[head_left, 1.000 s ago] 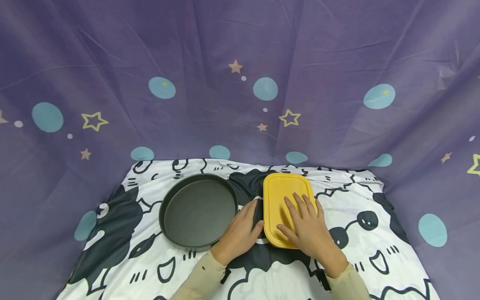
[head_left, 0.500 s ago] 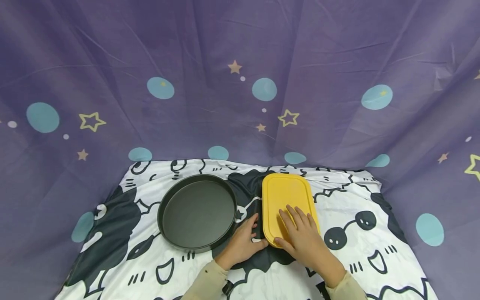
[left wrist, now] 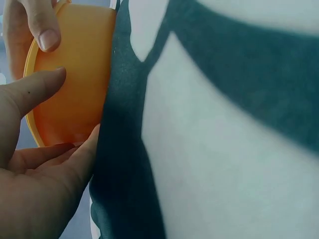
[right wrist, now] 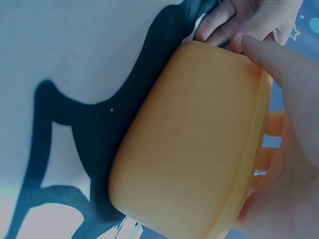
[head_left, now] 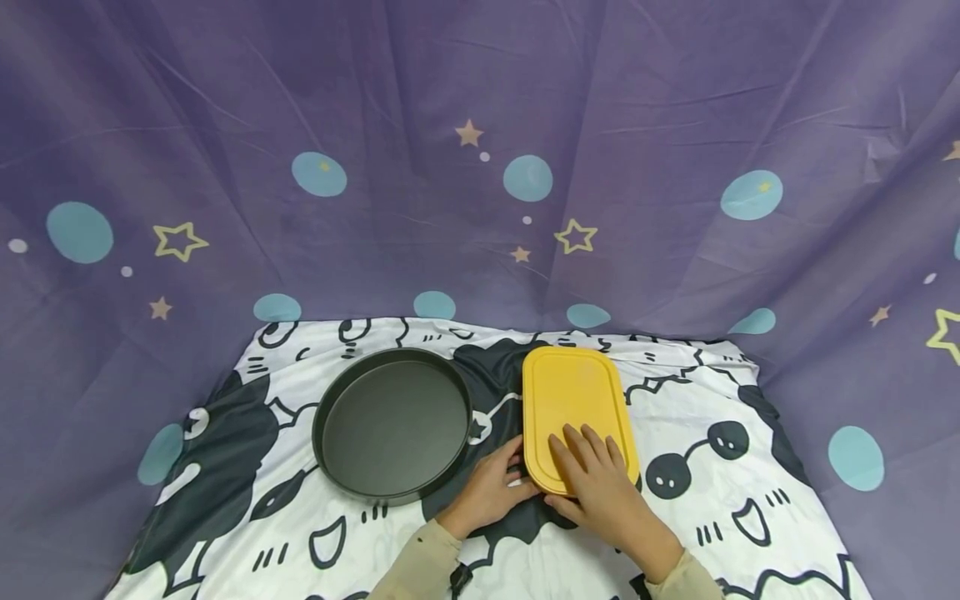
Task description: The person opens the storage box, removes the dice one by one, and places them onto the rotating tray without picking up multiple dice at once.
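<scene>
A yellow rectangular food container (head_left: 572,387) with a flat lid sits on the patterned cloth, right of centre. At its near left corner, my left hand (head_left: 487,490) wraps thumb and fingers about the side. In the left wrist view that thumb lies over the smooth container wall (left wrist: 84,55), with the other fingers low beside the base. My right hand (head_left: 606,498) rests on the near part of the lid, fingers extended across it. Its thumb reaches over the near edge, its tip against the wall just under the rim. Whatever is inside the container is hidden by the lid.
A round dark pan (head_left: 393,425) with a low rim stands left of the container, beyond my left forearm. The black-and-white cartoon cloth (head_left: 750,442) covers the surface. Behind it hangs a purple curtain (head_left: 420,192) with stars and blue dots.
Both hands have slid toward the near edge of the container. The left hand has closed in on the near left corner, and the right fingers have drawn back along the lid.
</scene>
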{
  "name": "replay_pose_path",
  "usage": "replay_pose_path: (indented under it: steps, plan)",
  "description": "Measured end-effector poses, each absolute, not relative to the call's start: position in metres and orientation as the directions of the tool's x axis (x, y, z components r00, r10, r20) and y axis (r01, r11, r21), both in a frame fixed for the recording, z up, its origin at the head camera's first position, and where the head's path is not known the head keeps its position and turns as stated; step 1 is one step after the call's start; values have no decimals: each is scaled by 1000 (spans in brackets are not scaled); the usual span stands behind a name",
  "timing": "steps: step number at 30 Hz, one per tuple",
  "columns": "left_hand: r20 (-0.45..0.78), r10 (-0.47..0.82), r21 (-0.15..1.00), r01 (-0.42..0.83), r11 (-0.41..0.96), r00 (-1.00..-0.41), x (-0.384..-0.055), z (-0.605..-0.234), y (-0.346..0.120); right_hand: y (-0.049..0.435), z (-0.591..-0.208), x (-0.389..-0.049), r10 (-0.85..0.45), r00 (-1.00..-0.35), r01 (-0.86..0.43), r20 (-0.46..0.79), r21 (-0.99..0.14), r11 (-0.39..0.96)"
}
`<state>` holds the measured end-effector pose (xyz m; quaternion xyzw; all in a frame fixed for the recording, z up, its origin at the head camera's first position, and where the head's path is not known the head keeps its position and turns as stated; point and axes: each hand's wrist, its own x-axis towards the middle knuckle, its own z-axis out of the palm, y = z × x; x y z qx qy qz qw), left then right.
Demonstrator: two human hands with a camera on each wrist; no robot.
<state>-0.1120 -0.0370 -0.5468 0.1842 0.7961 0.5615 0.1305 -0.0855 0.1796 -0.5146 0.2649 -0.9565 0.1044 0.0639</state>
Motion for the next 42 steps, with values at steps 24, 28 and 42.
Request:
replay_pose_path:
  steps: [24, 28, 42]
  plan:
    - [-3, 471, 944, 153, 293, -882, -113, -546, -40, 189, -505, -81, -478, -817, -561, 322, -256, 787]
    - [17, 479, 960, 148, 237, -878, -112, -544, -42, 201, -496, -82, -414, -766, -609, 492, -350, 712]
    - [-36, 484, 966, 95, 242, -874, -109, -538, -45, 256, -469, -75, 371, -872, -394, 320, -908, -144]
